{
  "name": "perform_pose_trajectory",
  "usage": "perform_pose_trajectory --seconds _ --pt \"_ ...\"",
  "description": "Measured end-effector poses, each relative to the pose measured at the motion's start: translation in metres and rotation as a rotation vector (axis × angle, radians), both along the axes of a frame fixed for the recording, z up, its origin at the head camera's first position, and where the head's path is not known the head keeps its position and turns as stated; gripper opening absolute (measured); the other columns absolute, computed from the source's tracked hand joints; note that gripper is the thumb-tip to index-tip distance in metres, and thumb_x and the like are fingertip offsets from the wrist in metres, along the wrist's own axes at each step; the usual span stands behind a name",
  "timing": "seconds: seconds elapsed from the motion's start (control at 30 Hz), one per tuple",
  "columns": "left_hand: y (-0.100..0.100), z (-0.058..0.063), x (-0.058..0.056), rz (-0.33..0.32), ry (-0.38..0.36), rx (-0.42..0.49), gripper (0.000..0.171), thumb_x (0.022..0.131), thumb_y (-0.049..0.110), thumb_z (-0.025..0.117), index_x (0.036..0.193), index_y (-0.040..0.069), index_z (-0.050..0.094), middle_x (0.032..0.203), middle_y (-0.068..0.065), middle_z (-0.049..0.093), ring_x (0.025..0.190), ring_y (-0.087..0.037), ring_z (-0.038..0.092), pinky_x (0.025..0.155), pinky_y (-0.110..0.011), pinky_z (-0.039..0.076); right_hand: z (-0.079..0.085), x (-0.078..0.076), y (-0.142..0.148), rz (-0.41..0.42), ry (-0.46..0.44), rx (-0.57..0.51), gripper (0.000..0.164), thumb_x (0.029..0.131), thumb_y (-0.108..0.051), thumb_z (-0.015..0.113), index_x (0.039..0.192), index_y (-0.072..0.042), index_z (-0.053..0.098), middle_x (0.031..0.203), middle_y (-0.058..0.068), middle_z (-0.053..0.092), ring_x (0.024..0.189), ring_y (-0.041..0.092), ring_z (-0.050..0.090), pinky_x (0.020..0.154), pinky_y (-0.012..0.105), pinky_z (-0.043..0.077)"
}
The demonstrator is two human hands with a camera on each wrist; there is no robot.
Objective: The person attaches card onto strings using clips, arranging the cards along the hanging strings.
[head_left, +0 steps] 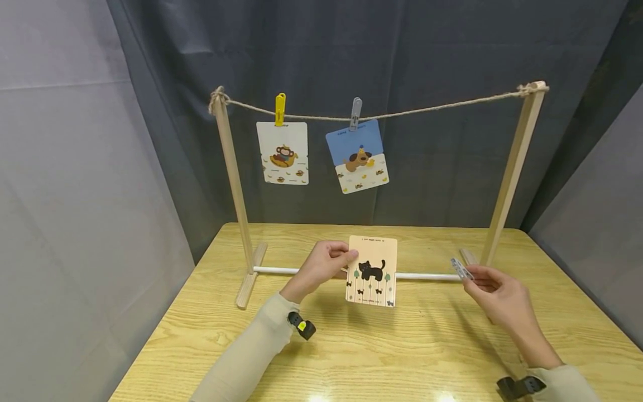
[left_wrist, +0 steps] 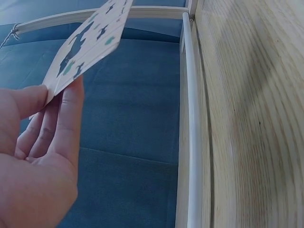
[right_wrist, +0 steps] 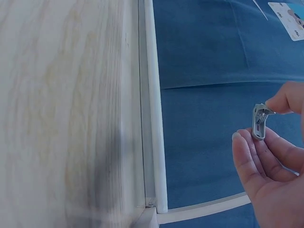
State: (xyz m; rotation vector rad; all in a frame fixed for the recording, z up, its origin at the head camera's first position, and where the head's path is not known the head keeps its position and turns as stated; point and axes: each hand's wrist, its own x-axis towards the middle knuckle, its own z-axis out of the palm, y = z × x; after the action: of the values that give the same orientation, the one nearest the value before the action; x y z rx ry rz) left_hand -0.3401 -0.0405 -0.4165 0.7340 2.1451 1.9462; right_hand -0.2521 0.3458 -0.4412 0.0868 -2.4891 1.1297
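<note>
My left hand [head_left: 324, 267] pinches a cream card [head_left: 372, 290] with a black cat by its left edge, thumb in front and fingers behind. The card is upright above the table, in front of the white bar. In the left wrist view the same card [left_wrist: 85, 47] tilts away from the thumb. Over on the right, my right hand [head_left: 502, 296] holds a grey clothespin [head_left: 461, 269] between thumb and fingers. The right wrist view shows this clothespin [right_wrist: 260, 122] from its end, at the fingertips.
A twine line [head_left: 432, 108] spans two wooden posts [head_left: 513, 173]. From it hang a monkey card [head_left: 283, 167] under a yellow clothespin [head_left: 279, 110] and a tilted dog card [head_left: 359, 145] under a grey clothespin [head_left: 355, 114]. A white bar [head_left: 427, 276] joins the posts low down above the wooden table [head_left: 351, 352].
</note>
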Motion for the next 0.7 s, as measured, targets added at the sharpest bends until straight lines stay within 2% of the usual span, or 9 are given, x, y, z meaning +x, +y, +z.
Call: perform_pose_trajectory --seconds 0.1,0.37,0.7 --pt "0.0 0.001 0.0 -0.003 0.004 0.006 0.026 0.1 0.028 0.071 0.104 0.003 0.075 0.086 -0.003 0.071 0.076 -0.014 0.069 0.073 -0.039 0.063 0.001 0.0 0.0 -0.001 0.008 0.002 0.041 0.097 -0.034 0.074 0.128 -0.009 0.071 0.104 0.003 0.074 0.08 -0.005 0.066 0.064 0.019 0.055" --pt "0.002 0.004 0.003 -0.009 0.001 0.018 0.027 0.101 0.029 0.071 0.105 0.003 0.074 0.088 -0.004 0.07 0.078 -0.015 0.069 0.073 -0.041 0.063 0.003 -0.001 0.0 -0.008 0.015 0.002 0.04 0.096 -0.031 0.075 0.129 -0.009 0.071 0.106 0.008 0.074 0.08 -0.006 0.066 0.063 0.018 0.054" --pt "0.002 0.01 0.007 0.009 0.059 0.022 0.025 0.101 0.028 0.07 0.102 0.003 0.073 0.089 -0.006 0.07 0.079 -0.017 0.07 0.073 -0.042 0.063 0.007 -0.001 -0.001 -0.009 0.074 0.005 0.038 0.095 -0.028 0.076 0.127 -0.008 0.071 0.103 0.006 0.075 0.079 -0.007 0.067 0.063 0.016 0.054"
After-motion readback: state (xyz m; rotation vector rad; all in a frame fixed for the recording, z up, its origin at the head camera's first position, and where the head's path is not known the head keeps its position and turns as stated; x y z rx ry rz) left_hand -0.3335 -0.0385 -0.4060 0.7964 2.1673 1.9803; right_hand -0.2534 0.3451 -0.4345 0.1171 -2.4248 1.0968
